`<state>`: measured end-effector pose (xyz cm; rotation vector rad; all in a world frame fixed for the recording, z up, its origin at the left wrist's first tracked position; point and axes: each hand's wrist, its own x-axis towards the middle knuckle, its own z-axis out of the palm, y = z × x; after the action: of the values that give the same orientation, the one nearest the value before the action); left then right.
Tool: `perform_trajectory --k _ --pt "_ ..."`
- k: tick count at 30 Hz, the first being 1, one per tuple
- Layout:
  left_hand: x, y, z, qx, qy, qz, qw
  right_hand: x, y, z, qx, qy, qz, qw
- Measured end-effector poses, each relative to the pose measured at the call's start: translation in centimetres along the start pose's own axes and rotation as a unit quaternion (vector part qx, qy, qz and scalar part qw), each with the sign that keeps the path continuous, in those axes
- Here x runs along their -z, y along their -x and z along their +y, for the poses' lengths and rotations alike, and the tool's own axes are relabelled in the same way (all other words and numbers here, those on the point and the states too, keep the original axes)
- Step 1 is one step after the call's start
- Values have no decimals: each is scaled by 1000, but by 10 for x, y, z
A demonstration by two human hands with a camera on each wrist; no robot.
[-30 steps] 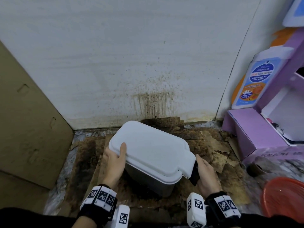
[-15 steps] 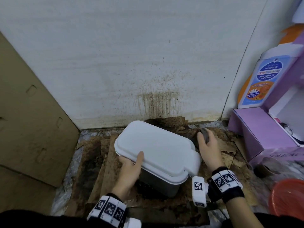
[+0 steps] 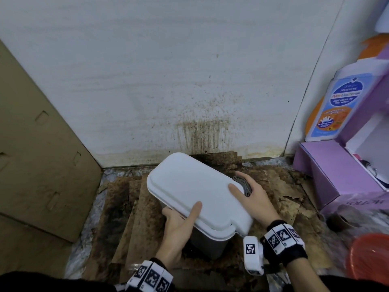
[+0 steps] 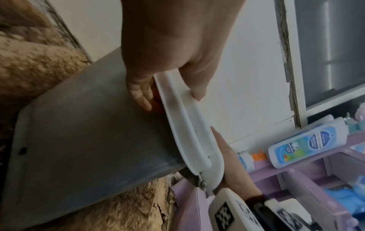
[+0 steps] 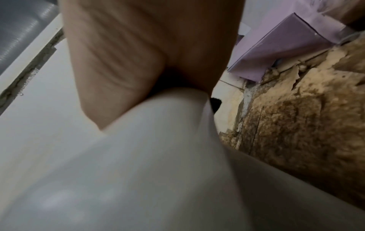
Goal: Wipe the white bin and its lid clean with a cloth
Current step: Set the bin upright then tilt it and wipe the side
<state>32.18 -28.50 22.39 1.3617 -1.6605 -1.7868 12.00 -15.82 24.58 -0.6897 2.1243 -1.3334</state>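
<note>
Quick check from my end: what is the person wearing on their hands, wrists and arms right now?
Both hands are bare, the left hand and the right hand alike. Each wrist carries a black band covered with white squares printed with black square-code markers. A white block-shaped camera unit with its own black code sits at the right wrist. Dark sleeves show along the bottom edge.

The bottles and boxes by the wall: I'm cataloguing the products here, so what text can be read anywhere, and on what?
"Anti-Bacterial" on the label of the white bottle standing on the purple box.
"KIDS HEAD TO TOE WASH" just below it, small and only roughly legible.
Print on the box's front face is upside down and blurred: unreadable.
Wrist tags carry square codes, no words.
</note>
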Motion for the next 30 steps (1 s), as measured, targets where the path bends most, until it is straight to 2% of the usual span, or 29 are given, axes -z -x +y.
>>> perform_trajectory --k 6,11,15,22,27,30 --pt "30 -23 12 -20 -21 -50 998 -29 30 -13 -72 -25 109 991" --pt "41 -35 34 -30 -56 -86 994 -56 60 -29 -71 -72 201 974" --pt "45 -40 41 -49 -92 -92 990 -83 78 -27 -77 -113 263 955" --pt "71 -42 30 -62 -92 -70 991 -123 94 -25 -77 -115 227 964" --pt "80 -33 25 -63 -68 -89 992 -112 78 -19 -73 -170 197 963" --pt "80 -27 22 -68 -70 -67 993 -101 60 -13 -81 -185 167 965"
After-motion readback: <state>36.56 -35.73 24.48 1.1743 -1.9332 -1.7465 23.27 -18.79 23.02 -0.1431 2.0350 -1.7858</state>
